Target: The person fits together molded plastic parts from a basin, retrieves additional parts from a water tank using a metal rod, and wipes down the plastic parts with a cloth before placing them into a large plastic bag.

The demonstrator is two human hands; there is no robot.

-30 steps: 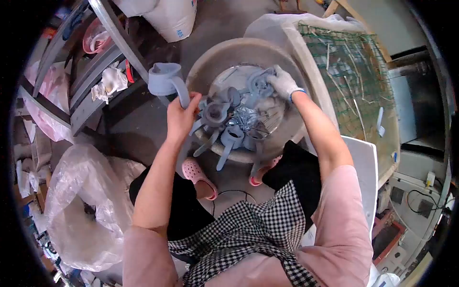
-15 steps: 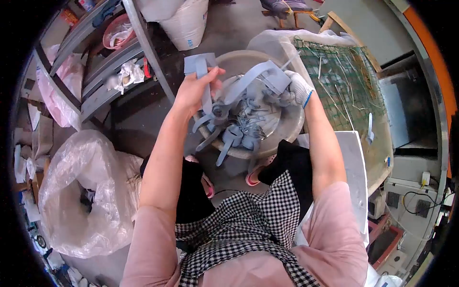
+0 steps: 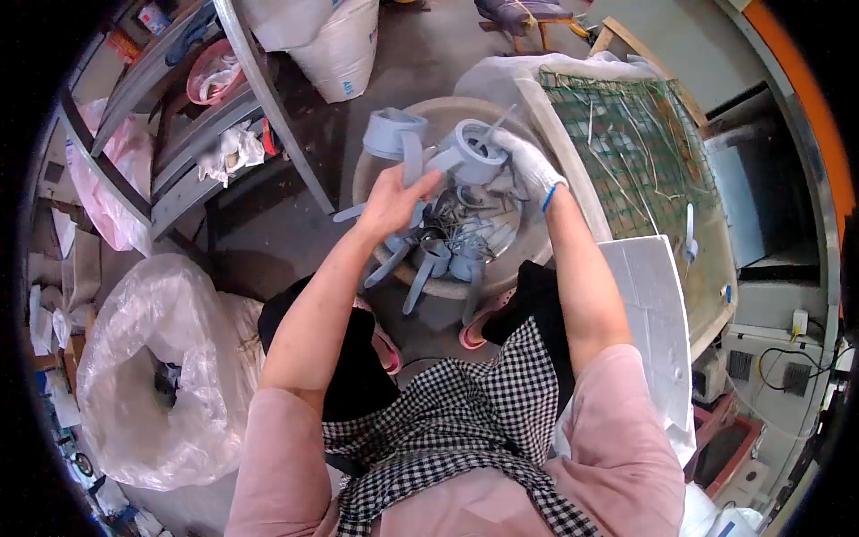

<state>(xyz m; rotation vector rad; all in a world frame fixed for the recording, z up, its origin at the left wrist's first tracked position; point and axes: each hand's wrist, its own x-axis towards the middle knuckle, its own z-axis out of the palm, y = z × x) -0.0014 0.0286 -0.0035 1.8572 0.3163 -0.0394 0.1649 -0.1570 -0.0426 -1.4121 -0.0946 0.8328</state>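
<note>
My left hand [image 3: 398,204], bare, is closed around the flat handle of a grey-blue plastic cup-shaped part [image 3: 394,134]. A second such long-handled part [image 3: 476,154] has its round opening turned up, and its handle runs down to my left thumb. My right hand [image 3: 534,166], in a white knitted glove, is at the second part's right rim with fingers bent together. By the gloved fingers a thin grey plastic stick [image 3: 503,125] juts up from the opening. Below both hands, a wide basin [image 3: 543,234] holds more long-handled parts [image 3: 435,257] and a tangle of thin grey scraps [image 3: 470,231].
A green mesh [image 3: 617,134] with thin sticks covers a pale tub at the right. A white board [image 3: 649,313] stands beside my right leg. On the left are a clear plastic bag [image 3: 161,358] and a metal rack [image 3: 268,98]. A white sack [image 3: 340,54] stands behind.
My left hand has moved right, bringing its part toward the second one. The second part has turned so its opening shows upward, and my right hand has shifted slightly left.
</note>
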